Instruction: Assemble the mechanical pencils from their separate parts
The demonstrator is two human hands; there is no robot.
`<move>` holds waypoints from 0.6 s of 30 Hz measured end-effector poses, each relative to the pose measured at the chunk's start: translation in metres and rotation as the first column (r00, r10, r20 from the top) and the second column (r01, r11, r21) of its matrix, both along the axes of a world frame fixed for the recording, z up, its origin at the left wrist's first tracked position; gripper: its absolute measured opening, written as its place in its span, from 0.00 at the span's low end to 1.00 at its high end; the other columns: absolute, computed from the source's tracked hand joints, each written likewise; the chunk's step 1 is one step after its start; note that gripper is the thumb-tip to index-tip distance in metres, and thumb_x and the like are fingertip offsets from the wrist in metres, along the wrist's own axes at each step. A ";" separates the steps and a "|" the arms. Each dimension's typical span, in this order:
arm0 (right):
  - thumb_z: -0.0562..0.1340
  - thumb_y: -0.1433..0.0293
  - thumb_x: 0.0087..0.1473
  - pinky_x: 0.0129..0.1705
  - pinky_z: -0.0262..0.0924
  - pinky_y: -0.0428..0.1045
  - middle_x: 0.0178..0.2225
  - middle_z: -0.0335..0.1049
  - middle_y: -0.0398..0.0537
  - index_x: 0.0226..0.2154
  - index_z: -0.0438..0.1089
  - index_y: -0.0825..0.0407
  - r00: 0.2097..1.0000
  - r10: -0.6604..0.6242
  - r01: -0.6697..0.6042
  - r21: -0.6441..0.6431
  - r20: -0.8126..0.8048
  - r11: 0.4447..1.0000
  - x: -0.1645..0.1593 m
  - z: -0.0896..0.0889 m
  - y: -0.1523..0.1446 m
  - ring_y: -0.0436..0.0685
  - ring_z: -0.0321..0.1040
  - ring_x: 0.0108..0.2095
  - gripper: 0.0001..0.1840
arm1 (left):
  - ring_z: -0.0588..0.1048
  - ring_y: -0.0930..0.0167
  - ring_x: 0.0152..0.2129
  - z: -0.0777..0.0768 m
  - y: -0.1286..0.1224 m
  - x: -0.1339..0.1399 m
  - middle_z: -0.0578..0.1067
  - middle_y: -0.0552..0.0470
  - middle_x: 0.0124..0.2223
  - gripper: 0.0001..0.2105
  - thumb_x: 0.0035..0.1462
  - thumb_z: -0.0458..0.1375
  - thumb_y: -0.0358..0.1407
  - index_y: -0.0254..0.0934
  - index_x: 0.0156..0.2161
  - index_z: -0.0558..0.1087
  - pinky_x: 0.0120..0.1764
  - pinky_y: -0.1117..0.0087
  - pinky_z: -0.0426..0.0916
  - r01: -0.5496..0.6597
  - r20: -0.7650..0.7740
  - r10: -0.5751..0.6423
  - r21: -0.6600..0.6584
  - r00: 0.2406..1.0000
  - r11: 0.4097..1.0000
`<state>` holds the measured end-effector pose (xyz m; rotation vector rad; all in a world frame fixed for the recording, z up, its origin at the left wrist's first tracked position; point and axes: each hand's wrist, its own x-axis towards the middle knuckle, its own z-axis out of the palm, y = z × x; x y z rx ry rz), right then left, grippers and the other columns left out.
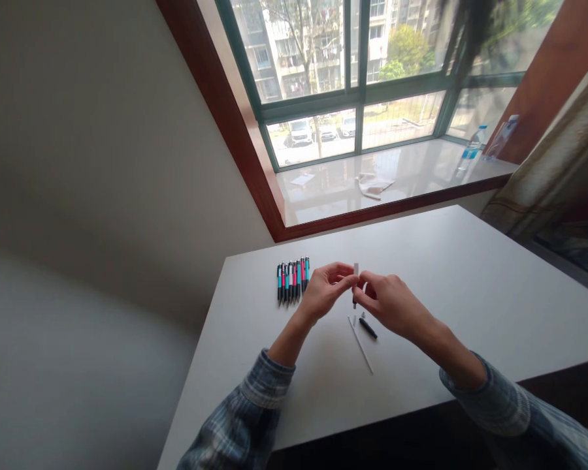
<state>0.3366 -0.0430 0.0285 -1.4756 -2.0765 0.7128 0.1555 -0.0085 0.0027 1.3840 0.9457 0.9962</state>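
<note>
Above the middle of the table, my left hand [324, 291] is closed in a pinch on a white pen barrel [356, 268], whose upper end shows over the fingertips. My right hand [392, 301] meets it from the other side, thumb and finger closed on the lower part of the same pen. A small dark piece [354, 303] shows just under the fingers; whether it is held or joined to the barrel is unclear. Below lie a thin white refill [360, 346], a black pen grip [368, 328], a small silver tip [363, 314] and a tiny pale piece, perhaps a spring [355, 320].
A row of several pens [293, 281] in blue, red and white lies left of my left hand on the white table [470, 281]. Behind is a window sill [333, 196] with papers [375, 185] and a plastic bottle [472, 149]. A curtain [534, 170] hangs at right.
</note>
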 end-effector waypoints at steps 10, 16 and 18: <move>0.63 0.59 0.62 0.32 0.57 0.50 0.27 0.75 0.43 0.33 0.72 0.47 0.998 -0.032 0.036 -0.067 0.060 0.997 0.020 -0.034 -0.032 0.55 0.71 0.27 0.10 | 0.80 0.67 0.38 -0.003 -0.003 -0.009 0.80 0.47 0.40 0.08 0.63 0.59 0.38 0.37 0.41 0.67 0.47 0.59 0.75 -0.117 0.094 0.124 -0.078 0.988 0.990; 0.64 0.68 0.59 0.36 0.63 0.51 0.36 0.76 0.46 0.35 0.69 0.47 0.998 -0.020 0.024 -0.061 0.067 0.998 0.021 -0.062 -0.057 0.56 0.72 0.32 0.03 | 0.76 0.72 0.30 -0.011 -0.005 -0.013 0.72 0.55 0.33 0.03 0.60 0.54 0.34 0.38 0.39 0.67 0.41 0.68 0.72 -0.153 0.092 0.159 -0.067 0.983 0.986; 0.63 0.70 0.59 0.36 0.63 0.51 0.35 0.75 0.45 0.35 0.68 0.47 0.998 -0.005 0.011 -0.088 0.067 0.996 0.021 -0.065 -0.058 0.56 0.72 0.32 0.02 | 0.72 0.74 0.26 -0.015 -0.006 -0.016 0.67 0.57 0.29 0.03 0.59 0.52 0.33 0.38 0.38 0.67 0.35 0.71 0.69 -0.175 0.106 0.183 -0.082 0.977 0.981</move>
